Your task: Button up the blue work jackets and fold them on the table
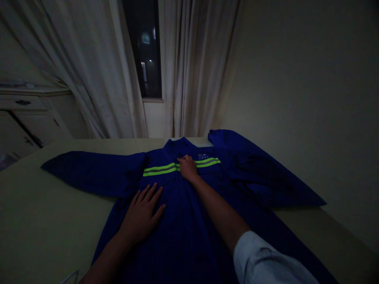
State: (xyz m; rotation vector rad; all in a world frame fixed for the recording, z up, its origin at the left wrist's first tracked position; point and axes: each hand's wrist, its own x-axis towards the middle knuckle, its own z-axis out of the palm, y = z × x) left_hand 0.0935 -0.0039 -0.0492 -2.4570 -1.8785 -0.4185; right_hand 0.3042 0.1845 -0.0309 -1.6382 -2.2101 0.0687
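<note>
A blue jacket lies spread on the bench. The left hand presses it flat, grip spread apart; the right hand curls on the yellow stripe, perhaps pinching cloth (too dim to tell).

My left hand lay flat, fingers spread, on the front of a blue work jacket spread across the pale table. My right hand rested curled on its yellow-green reflective stripe, just below the collar. Both sleeves stretched outward. Pale curtains hung behind, framing a dark window.
</note>
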